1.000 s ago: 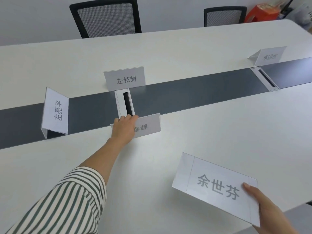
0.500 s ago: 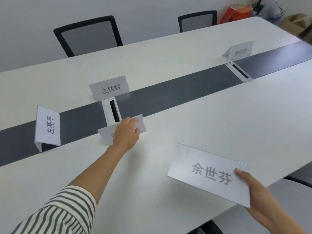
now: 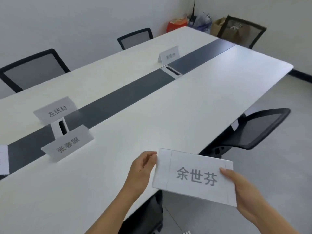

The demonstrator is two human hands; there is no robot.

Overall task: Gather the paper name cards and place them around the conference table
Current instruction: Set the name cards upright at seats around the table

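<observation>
I hold a flat, unfolded paper name card (image 3: 194, 176) over the near edge of the white conference table (image 3: 152, 129). My left hand (image 3: 143, 168) pinches its left edge and my right hand (image 3: 236, 184) grips its right side, thumb on top. A folded name card (image 3: 67, 146) stands on the near side of the table at the dark centre strip (image 3: 121, 97). Behind it, across the strip, stands a second folded card (image 3: 55, 110). A third folded card (image 3: 168, 55) stands far off on the far side. A fourth card (image 3: 3, 159) is cut off at the left edge.
Two cable slots (image 3: 61, 127) (image 3: 172, 71) sit in the strip. Black mesh chairs stand on the far side (image 3: 33, 70) (image 3: 135, 38), at the table's end (image 3: 241, 31), and on my side (image 3: 256, 130). Bags and boxes (image 3: 194, 22) are piled in the far corner.
My left hand let go of the folded card by the near cable slot and came back to take the left edge of the flat card. The view swung right.
</observation>
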